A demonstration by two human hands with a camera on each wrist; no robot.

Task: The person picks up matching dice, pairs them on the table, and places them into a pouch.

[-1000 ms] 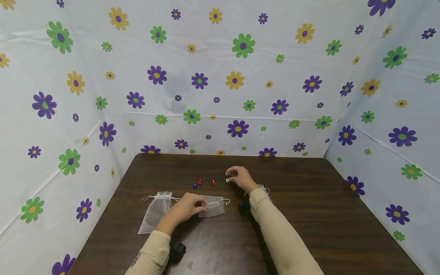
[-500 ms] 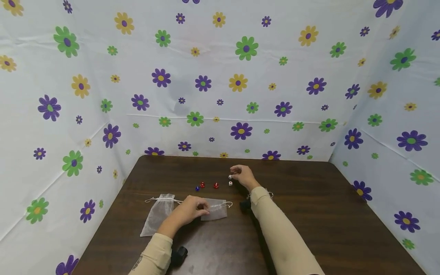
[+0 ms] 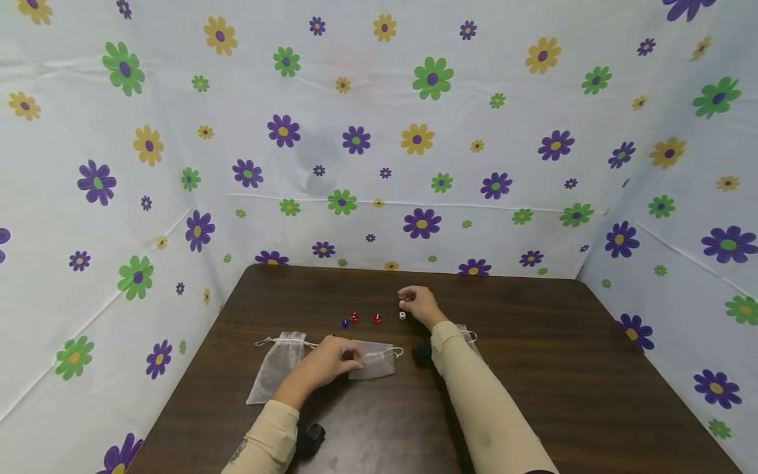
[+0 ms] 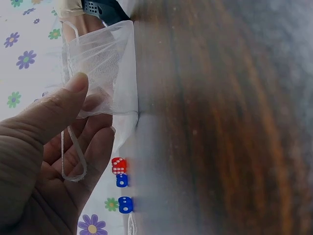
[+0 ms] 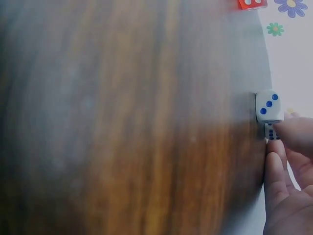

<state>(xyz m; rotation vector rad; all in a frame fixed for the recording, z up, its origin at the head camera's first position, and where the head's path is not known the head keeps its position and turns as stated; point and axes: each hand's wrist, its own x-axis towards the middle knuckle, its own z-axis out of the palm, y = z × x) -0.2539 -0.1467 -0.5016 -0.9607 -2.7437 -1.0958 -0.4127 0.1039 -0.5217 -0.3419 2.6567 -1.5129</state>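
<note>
My left hand point(image 3: 334, 362) pinches a small sheer white drawstring bag point(image 4: 107, 63) between thumb and fingers. The bag's cord loop hangs by the fingers in the left wrist view. Farther back, my right hand point(image 3: 422, 305) has thumb and fingertips at a white die point(image 5: 272, 132), which the thumb partly covers. A second white die point(image 5: 269, 106) with blue pips sits just beside it. Two red dice point(image 3: 377, 318) point(image 3: 354, 317) lie left of the white ones. Near them is a blue die point(image 4: 122, 180), with another blue die point(image 4: 125, 204) close to the left hand.
A larger sheer bag point(image 3: 277, 370) lies flat left of the left hand. Another sheer bag point(image 3: 468, 334) shows partly behind the right sleeve. The dark wooden table point(image 3: 562, 368) meets flowered cloth walls point(image 3: 379, 118) at the back and sides.
The head view has shifted slightly, so things sit a little farther right. My right fingers cover more of the far white die. My left hand stays at the small bag.
</note>
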